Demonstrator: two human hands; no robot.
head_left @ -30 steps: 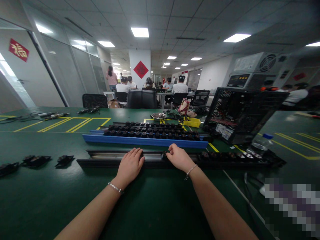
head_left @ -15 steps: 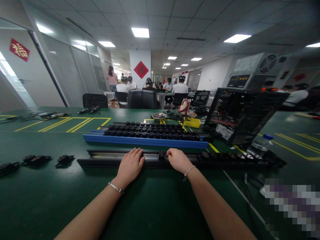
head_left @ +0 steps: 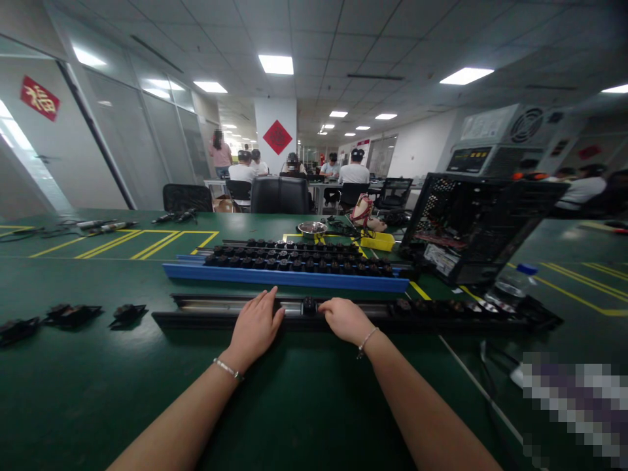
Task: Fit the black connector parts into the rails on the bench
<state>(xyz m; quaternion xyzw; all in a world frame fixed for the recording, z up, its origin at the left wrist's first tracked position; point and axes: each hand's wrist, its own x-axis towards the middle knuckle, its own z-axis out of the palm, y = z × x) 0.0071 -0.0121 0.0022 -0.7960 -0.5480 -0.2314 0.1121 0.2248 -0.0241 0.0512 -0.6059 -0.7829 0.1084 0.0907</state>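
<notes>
A long black rail with a shiny inner channel lies across the table in front of me. My left hand rests over its left half, fingers stretched out and holding nothing. A small black socket-like module sits in the channel between my hands. Just right of it is my right hand, its fingers curled together with the tips close against the module's side; whether they touch it I cannot tell. More black modules sit along the rail's right part.
Behind the rail, a blue rail stands before rows of black modules. Loose modules lie at left. At right are an open computer case, a bottle and a yellow tray. A metal bowl sits farther back.
The module between my hands has slid a little left along the rail, and my right hand has moved left with it. My left hand stays in about the same place.
</notes>
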